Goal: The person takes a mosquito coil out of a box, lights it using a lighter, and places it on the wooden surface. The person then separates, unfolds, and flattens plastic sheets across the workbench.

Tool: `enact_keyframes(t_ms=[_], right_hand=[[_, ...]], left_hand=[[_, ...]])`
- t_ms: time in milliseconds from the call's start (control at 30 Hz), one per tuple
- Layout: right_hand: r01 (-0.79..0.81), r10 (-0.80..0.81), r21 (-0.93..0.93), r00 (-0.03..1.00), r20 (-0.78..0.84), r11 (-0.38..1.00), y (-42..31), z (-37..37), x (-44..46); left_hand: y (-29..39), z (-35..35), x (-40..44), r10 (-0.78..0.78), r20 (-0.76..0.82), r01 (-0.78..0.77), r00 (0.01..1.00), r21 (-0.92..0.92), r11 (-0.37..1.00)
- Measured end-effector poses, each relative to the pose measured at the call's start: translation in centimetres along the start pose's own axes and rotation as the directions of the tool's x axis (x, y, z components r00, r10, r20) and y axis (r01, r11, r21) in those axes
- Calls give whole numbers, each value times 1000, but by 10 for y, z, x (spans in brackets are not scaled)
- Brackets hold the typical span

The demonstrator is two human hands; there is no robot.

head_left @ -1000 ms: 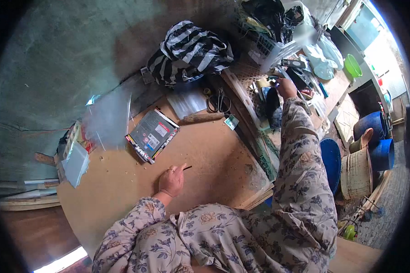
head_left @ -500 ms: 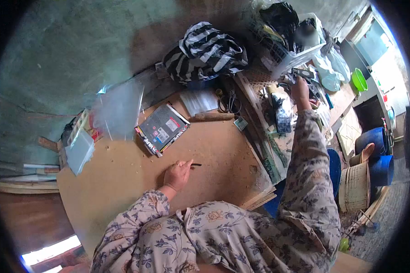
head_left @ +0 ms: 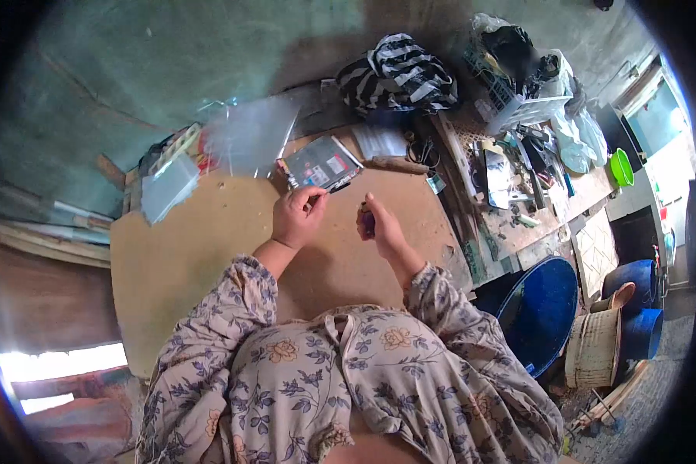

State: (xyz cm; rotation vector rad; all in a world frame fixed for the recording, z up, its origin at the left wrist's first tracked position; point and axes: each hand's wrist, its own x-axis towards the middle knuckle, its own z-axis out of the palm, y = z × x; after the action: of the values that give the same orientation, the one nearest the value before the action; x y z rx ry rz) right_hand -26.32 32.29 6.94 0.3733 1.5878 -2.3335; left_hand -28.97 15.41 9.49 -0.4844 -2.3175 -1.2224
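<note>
Above the brown board [head_left: 209,255], my left hand [head_left: 298,220] pinches a small dark, thin piece [head_left: 312,201] between thumb and fingers. Facing it a short gap away, my right hand [head_left: 380,226] is closed round a small dark purple object [head_left: 369,222], shaped like a lighter, with the thumb on its top end. The two hands are apart. Just beyond my left hand lies a flat dark box [head_left: 321,164] with printed labels and edges.
Clear plastic sheets [head_left: 251,135] and pale sheets [head_left: 168,188] lie at the back left. A wooden stick [head_left: 398,165] rests behind the hands. To the right are a cluttered side table [head_left: 518,224], a plastic crate [head_left: 518,108] and a large blue tub [head_left: 541,309].
My right hand has come back from the cluttered side table to the board and now holds the small purple object. My left hand has lifted the dark piece. The view has shifted.
</note>
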Motion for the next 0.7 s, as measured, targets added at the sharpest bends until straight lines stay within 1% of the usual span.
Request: enact_keyframes(t_ms=[33, 100, 133, 167, 200, 300, 367, 400, 433, 467, 500, 567, 600, 667, 700], right_hand=[[-3, 3, -3, 1000, 7, 1000, 6, 4, 1], [55, -56, -117, 998, -3, 992, 9, 13, 0], [60, -60, -121, 998, 2, 991, 11, 16, -4], [91, -91, -132, 996, 8, 987, 9, 22, -10], [122, -121, -142, 993, 14, 982, 6, 25, -15], [137, -140, -163, 990, -7, 977, 12, 28, -25], [123, -126, -189, 992, -6, 974, 17, 27, -29], [104, -109, -218, 994, -12, 970, 18, 26, -31], [108, -113, -214, 993, -13, 971, 20, 26, -34], [123, -127, -172, 992, -7, 977, 18, 31, -40], [137, -139, -128, 990, -3, 982, 17, 33, -45], [130, -132, -127, 991, -7, 983, 18, 33, -48], [120, -122, -129, 992, -9, 984, 19, 33, -48], [160, -160, -6, 987, 8, 987, 29, 31, -41], [151, -151, -53, 989, 2, 987, 28, 29, -41]], left_hand=[[2, -7, -3, 54, 36, -55, 998, 33, 998], [6, -19, -9, 57, 38, -58, 998, 26, 998], [8, -24, -12, 63, 47, -64, 997, 15, 998], [13, -28, -17, -12, 61, 14, 998, -20, 1000], [16, -32, -19, -8, 51, 9, 999, -19, 1000], [29, -47, -20, -20, 72, 22, 997, -29, 999], [40, -56, -21, 38, 105, -39, 994, 16, 999], [45, -57, -22, 42, 106, -44, 994, 18, 999], [51, -58, -24, 9, 98, -8, 995, -13, 1000], [55, -57, -26, -23, 93, 27, 995, -46, 999], [57, -56, -28, -19, 97, 23, 995, -46, 999], [58, -51, -32, -19, 1, 19, 1000, -42, 999], [57, -47, -34, -15, 3, 15, 1000, -43, 999], [52, -40, -41, -30, -77, 23, 997, -96, 995], [49, -37, -43, -25, -78, 17, 997, -96, 995]])
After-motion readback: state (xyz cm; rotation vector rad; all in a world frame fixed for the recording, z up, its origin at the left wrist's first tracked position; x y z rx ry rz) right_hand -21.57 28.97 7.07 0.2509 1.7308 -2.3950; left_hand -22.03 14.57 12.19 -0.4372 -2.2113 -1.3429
